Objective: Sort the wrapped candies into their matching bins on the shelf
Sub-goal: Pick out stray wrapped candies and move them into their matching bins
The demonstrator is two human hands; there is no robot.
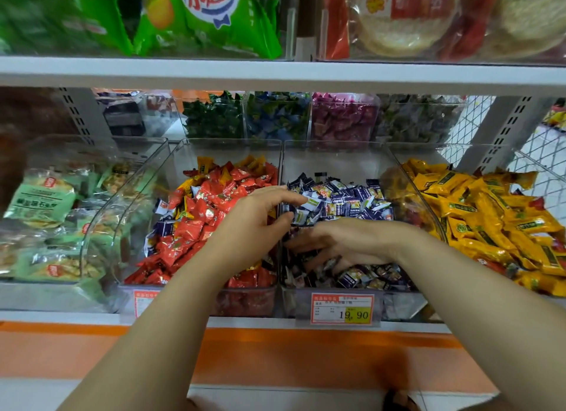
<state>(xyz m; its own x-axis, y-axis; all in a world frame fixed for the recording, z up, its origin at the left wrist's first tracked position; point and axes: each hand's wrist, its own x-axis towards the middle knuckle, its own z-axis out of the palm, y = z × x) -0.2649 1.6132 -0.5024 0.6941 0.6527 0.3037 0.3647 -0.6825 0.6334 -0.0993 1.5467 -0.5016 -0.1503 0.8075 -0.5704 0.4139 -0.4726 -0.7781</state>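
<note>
Blue-candy bin [333, 158], middle of shelf [260, 322]: right hand [340, 245] splayed among the candies [352, 196], gripping nothing; left hand [260, 214] arched over from red-candy bin [226, 153], hold unclear, probably ferrying strays.

A shop: price tag [342, 308] on clear candy bins [337, 153], snack bags [214, 18] shelved above.

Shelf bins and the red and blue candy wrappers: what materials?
Bins: clear rigid plastic, possibly acrylic, glossy; the contents show through the walls and the rims catch light. Red wrappers and blue wrappers: thin printed film, probably plastic, shiny; crinkled, with glints.
</note>
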